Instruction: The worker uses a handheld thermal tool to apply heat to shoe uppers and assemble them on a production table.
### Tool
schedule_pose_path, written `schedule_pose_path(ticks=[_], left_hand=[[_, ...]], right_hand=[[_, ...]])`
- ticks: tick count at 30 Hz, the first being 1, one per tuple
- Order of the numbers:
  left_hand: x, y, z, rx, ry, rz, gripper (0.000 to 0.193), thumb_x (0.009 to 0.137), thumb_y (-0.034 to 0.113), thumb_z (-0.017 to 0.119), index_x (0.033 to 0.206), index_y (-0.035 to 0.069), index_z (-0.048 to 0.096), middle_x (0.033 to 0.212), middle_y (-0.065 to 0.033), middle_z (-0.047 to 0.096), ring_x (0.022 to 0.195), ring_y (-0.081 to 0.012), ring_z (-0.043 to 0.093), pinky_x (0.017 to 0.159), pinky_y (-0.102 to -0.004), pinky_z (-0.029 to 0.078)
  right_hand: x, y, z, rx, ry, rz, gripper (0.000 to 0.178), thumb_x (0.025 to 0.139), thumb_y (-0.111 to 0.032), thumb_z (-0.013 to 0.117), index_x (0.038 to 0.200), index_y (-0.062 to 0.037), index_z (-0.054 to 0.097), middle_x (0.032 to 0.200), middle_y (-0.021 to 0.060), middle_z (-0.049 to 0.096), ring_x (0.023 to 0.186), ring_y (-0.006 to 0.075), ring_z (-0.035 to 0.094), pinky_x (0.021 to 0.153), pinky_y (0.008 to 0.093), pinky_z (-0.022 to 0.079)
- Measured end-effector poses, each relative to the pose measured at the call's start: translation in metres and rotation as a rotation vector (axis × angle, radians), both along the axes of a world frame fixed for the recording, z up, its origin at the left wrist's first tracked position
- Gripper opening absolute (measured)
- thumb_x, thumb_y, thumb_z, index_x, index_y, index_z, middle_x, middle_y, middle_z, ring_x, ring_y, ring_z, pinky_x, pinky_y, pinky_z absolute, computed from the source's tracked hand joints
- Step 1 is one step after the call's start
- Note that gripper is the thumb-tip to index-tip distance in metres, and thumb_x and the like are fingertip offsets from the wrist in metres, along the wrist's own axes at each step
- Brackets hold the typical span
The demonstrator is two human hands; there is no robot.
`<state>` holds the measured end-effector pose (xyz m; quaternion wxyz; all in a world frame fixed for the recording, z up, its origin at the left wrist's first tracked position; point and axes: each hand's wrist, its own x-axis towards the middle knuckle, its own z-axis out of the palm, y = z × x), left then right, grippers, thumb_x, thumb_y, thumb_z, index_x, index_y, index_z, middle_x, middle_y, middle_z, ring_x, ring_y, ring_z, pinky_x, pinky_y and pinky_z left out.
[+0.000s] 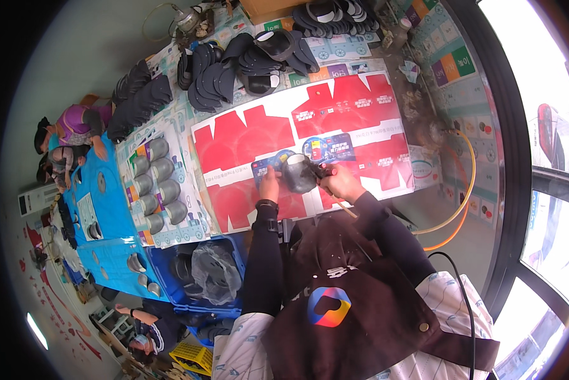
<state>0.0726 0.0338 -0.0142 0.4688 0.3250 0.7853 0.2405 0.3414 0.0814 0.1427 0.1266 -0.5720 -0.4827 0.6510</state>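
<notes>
Holds dark tool (323,170) in right hand (342,182), fingers curled round it, just beside black cup-shaped piece (299,177). Has left hand (269,186) near piece's left edge, fingers drawn narrow; cannot tell whether gripping. Has piece over red-and-white printed sheet (249,136), near blue card (342,148); grey cups (163,170) in two columns to left, dark curved pads (211,85) stacked beyond sheet.

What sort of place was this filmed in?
Probably a small workshop: dark curved pieces lie piled in bulk, grey caps sit in rows, and another person reaches over a blue table.
</notes>
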Motion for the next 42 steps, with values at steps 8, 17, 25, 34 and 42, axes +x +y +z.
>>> schedule_pose_path(ticks=[8,17,25,34,42], left_hand=[[0.007,0.005,0.028,-0.051,-0.011,0.089,0.074,0.106,0.06,0.031,0.097,0.002,0.076,0.086,-0.0145,0.073,0.079,-0.0297,0.069,0.076,-0.0423,0.051],[-0.041,-0.023,0.006,-0.063,0.193,0.145,0.074,0.104,0.063,0.031,0.105,0.004,0.075,0.107,-0.0219,0.073,0.104,-0.0422,0.065,0.09,-0.0481,0.049],[-0.026,-0.011,-0.004,-0.07,0.141,0.101,0.056,0.104,0.051,0.048,0.107,0.003,0.076,0.1,-0.01,0.072,0.093,-0.0199,0.062,0.084,-0.0349,0.047],[-0.015,-0.015,0.011,0.042,0.036,0.078,0.038,0.095,0.036,0.066,0.103,0.0,0.075,0.09,-0.0097,0.076,0.08,-0.0218,0.069,0.075,-0.0352,0.052],[0.005,-0.011,0.014,-0.012,-0.01,-0.003,0.037,0.091,0.035,0.07,0.099,-0.001,0.075,0.085,-0.0092,0.075,0.079,-0.0194,0.069,0.075,-0.0339,0.052]], right_hand=[[0.004,0.002,-0.014,-0.003,0.125,-0.074,0.012,0.079,0.0,0.062,0.091,0.0008,0.065,0.068,0.0043,0.058,0.056,0.0137,0.053,0.052,0.0319,0.04],[-0.012,0.02,0.017,0.018,-0.115,0.181,0.038,0.079,-0.015,0.066,0.113,0.0022,0.068,0.087,0.0186,0.07,0.084,0.0282,0.068,0.079,0.0371,0.051],[0.003,0.015,-0.009,0.025,-0.034,0.359,0.043,0.08,-0.016,0.064,0.119,0.0017,0.068,0.099,0.0258,0.071,0.095,0.0367,0.07,0.086,0.0399,0.052],[0.011,0.02,-0.005,0.154,-0.071,0.444,0.04,0.084,-0.023,0.061,0.119,-0.0041,0.069,0.103,0.0263,0.071,0.099,0.0418,0.068,0.086,0.0447,0.053],[0.027,0.026,-0.005,0.035,-0.083,0.435,0.033,0.084,-0.023,0.061,0.108,-0.0018,0.069,0.092,0.0268,0.069,0.09,0.0447,0.066,0.078,0.0481,0.052]])
